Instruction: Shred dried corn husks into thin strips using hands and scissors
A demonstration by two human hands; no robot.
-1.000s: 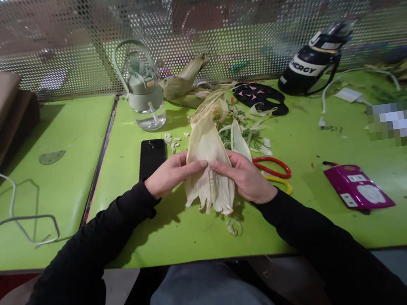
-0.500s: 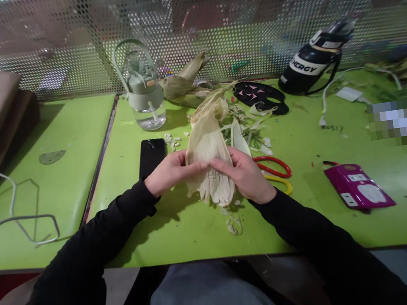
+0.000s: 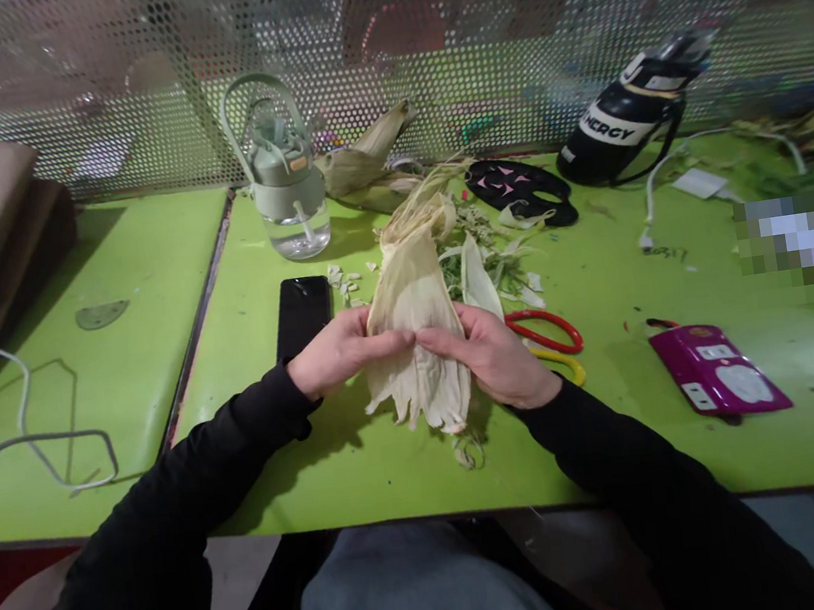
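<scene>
A pale, dry corn husk (image 3: 412,289) is held over the table, its stringy tied-looking end away from me and its ragged end toward me. My left hand (image 3: 338,350) pinches its left edge, thumb on top and fingers underneath. On the other edge, my right hand (image 3: 501,352) grips likewise, the two thumb tips almost meeting mid-husk. Beneath the right hand's far side lie scissors with a red handle loop (image 3: 545,331) and a yellow one; their blades are hidden. A smaller loose husk piece (image 3: 477,280) rests just beyond that hand.
A black phone (image 3: 303,311) lies left of the husk, with a water bottle (image 3: 293,205) behind it. Husk scraps (image 3: 504,266), a black mask-shaped piece (image 3: 512,191), a dark bottle (image 3: 614,129) and a purple pouch (image 3: 719,370) are rightward. A perforated metal screen (image 3: 420,71) borders the back.
The husk's near end has spread wider and reaches a little closer to me. Both hands keep their hold and have shifted only slightly.
</scene>
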